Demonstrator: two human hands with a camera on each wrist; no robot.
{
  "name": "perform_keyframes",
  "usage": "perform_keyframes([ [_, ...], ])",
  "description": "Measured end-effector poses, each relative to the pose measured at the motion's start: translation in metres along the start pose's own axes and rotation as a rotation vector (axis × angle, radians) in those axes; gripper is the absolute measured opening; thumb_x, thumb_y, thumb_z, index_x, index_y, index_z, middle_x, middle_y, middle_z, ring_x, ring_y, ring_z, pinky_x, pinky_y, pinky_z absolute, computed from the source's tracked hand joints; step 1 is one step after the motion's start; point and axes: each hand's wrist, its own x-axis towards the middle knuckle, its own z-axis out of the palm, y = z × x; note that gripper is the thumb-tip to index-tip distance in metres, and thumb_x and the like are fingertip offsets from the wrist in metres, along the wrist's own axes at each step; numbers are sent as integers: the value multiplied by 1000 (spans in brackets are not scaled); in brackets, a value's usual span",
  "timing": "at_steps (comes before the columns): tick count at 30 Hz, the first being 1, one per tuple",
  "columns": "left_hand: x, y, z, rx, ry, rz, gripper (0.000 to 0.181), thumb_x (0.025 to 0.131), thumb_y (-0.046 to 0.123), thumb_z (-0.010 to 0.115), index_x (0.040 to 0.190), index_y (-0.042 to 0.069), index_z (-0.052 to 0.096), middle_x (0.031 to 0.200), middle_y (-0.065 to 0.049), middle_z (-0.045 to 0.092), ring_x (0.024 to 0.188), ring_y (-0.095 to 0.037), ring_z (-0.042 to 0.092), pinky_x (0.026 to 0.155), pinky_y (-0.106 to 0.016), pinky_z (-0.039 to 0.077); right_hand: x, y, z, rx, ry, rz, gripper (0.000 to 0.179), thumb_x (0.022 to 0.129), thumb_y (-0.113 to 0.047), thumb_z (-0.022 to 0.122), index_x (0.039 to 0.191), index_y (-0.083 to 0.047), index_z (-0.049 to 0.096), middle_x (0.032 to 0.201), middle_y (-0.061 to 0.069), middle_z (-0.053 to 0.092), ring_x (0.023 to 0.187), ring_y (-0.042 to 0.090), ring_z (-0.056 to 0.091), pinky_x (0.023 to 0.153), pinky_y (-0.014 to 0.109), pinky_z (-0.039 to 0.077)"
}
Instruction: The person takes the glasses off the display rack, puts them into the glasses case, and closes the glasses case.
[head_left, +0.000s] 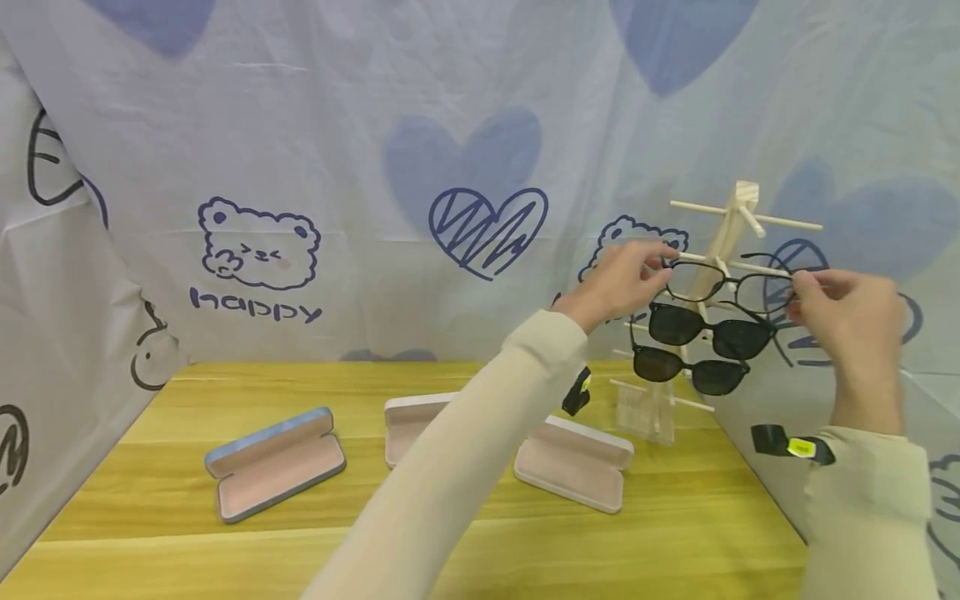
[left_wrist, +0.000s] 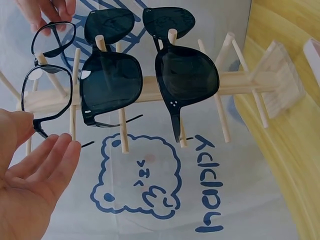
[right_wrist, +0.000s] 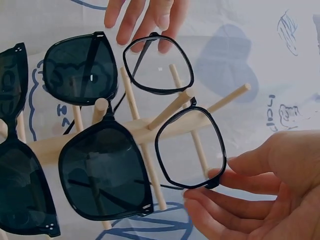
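Eyeglasses (head_left: 763, 294): one pair, thin black frame, clear lenses, temples unfolded. Front faces outward, tilted slightly, at second peg tier of wooden stand (head_left: 726, 237). Left hand (head_left: 618, 279) holds one end; right hand (head_left: 855, 312) pinches the other near the hinge.

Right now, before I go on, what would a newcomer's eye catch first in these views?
Probably the upper dark sunglasses and lower dark sunglasses on the wooden stand, right of centre in the head view. Just above them, the left hand and right hand hold clear-lens glasses at opposite ends. Then, at lower left, a blue-lidded case lies open on the table.
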Motion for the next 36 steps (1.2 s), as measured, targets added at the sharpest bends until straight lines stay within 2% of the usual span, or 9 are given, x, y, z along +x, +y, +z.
perform_keyframes([
  [2,-1,0,-1,-21,4,11,38,109,27,53,146,21,59,141,-4,65,121,-13,68,91,-21,58,-2,-2,2,-10,45,16,58,106,-41,44,140,3,61,64,-22,60,46,-21,44,60,10,37],
  [3,-1,1,-1,-38,10,21,38,109,27,53,145,20,60,140,-4,66,120,-14,68,91,-21,58,-4,-4,2,-10,59,23,58,107,-42,43,141,2,61,68,-12,68,46,-21,42,63,14,45],
  [5,-2,1,-3,-73,29,46,36,108,25,54,142,17,63,137,-5,67,118,-15,69,90,-19,58,-7,-7,1,-23,78,35,58,107,-43,42,143,-1,60,94,11,78,47,-22,40,72,25,53],
  [9,-5,1,-8,-127,103,89,29,106,21,59,131,11,71,126,-6,71,107,-14,73,81,-14,57,-15,-15,-1,-12,89,38,58,108,-44,39,147,-4,57,135,26,67,52,-22,37,78,30,52],
  [13,-11,1,-13,-160,151,116,24,104,18,63,123,8,74,119,-7,74,100,-13,75,76,-10,57,-25,-25,-2,18,116,19,57,108,-42,39,146,-4,58,136,24,66,57,-21,37,69,14,36],
  [25,-38,4,-28,-234,146,138,25,103,16,64,123,5,73,113,-10,75,92,-11,77,77,-11,58,-53,-41,-2,64,184,-46,52,109,-38,43,138,-1,64,128,23,68,59,-23,37,66,5,33],
  [29,-46,2,-31,-250,176,165,23,103,15,65,120,4,74,107,-10,75,86,-10,76,73,-13,59,-56,-44,-4,73,192,-49,50,107,-37,48,136,-1,66,98,0,71,57,-23,40,64,6,34],
  [32,-52,0,-32,-256,195,190,22,102,14,66,119,3,75,104,-10,76,84,-9,76,72,-13,59,-60,-48,-5,88,196,-36,49,106,-38,50,136,-3,67,81,-23,51,58,-20,43,65,8,35],
  [36,-59,2,-35,-260,193,192,23,102,14,66,120,3,74,108,-11,76,86,-10,76,75,-13,59,-67,-53,-6,97,198,-4,50,106,-42,49,137,-7,67,78,-28,44,61,-19,43,67,10,36],
])
